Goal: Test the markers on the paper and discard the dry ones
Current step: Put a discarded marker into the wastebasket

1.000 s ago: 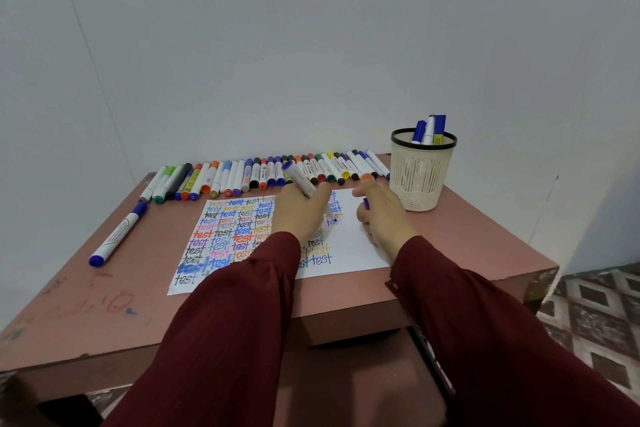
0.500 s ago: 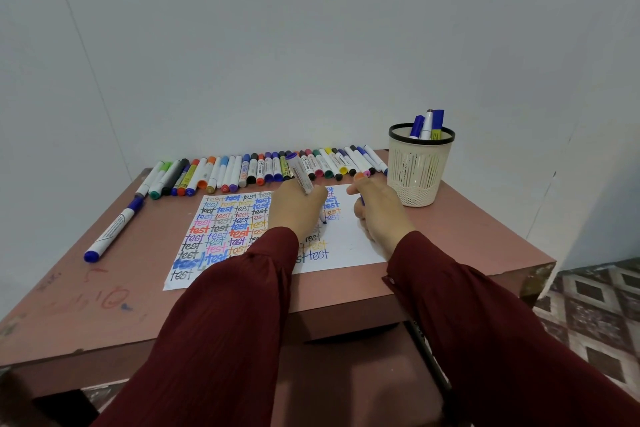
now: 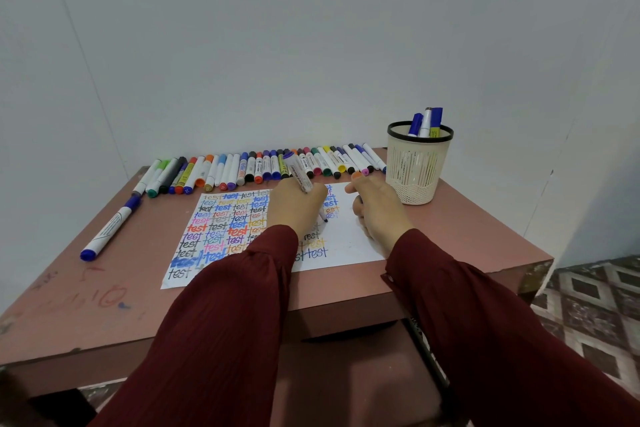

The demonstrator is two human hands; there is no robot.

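A white paper [image 3: 346, 240] covered with colourful "test" words lies on the table. My left hand [image 3: 297, 210] grips a purple-capped marker [image 3: 299, 174], whose dark tip touches the paper just below the written words. My right hand [image 3: 375, 213] rests on the paper's right part with curled fingers, pinching a small dark blue cap [image 3: 360, 199] that is mostly hidden. A long row of capped markers [image 3: 263, 166] in many colours lies along the table's far edge.
A cream mesh cup [image 3: 417, 168] with a black rim stands at the far right and holds three markers. One blue-capped white marker [image 3: 110, 229] lies alone at the left. The pink table [image 3: 467, 236] meets white walls; patterned floor shows on the right.
My left hand has shifted the marker tip slightly left on the paper. My right hand has stayed in place on the sheet.
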